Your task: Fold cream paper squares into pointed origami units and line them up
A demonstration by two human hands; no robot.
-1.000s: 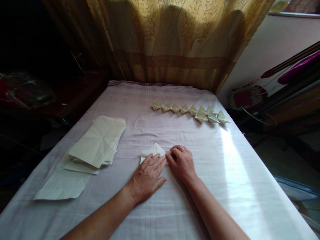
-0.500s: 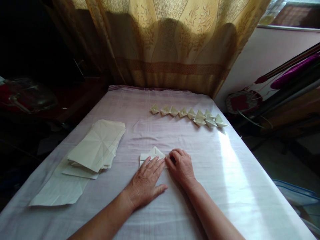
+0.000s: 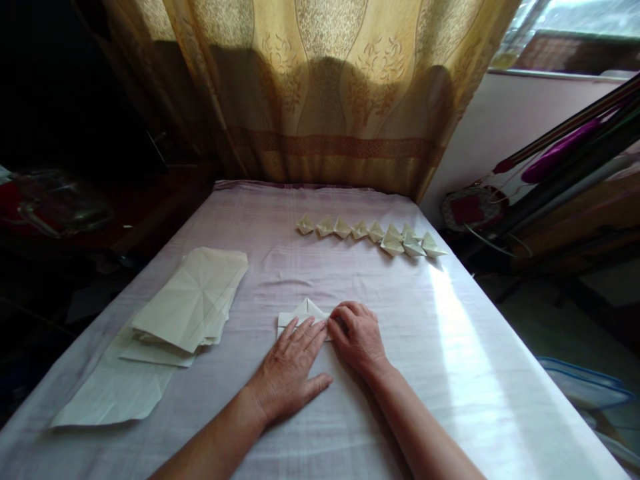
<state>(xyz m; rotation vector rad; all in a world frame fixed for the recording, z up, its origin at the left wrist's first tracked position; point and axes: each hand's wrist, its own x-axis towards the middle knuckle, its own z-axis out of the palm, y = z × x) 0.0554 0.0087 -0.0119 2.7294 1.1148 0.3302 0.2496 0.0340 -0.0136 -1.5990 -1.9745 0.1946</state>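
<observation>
A partly folded sheet of paper [image 3: 308, 309] lies flat on the cloth-covered table, with a pointed flap at its far edge. My left hand [image 3: 291, 367] rests on it with the fingers stretched out and the thumb apart. At the paper's right end, my right hand [image 3: 358, 333] has its fingers curled and pressed together on the edge. Its fingertips touch the paper close to the left hand's fingers, which hide much of the sheet's near side.
To the left lies a stack of creased paper sheets [image 3: 193, 300]. Several folded paper boats [image 3: 360, 230] stand in a row at the back right. A patterned curtain [image 3: 325, 100] hangs behind the table [image 3: 400, 413]. A blue-rimmed plastic container [image 3: 585, 383] sits below the right edge.
The camera view has shifted slightly, so the whole scene sits a little lower and further left. Both hands keep nearly the same pose on the paper.
</observation>
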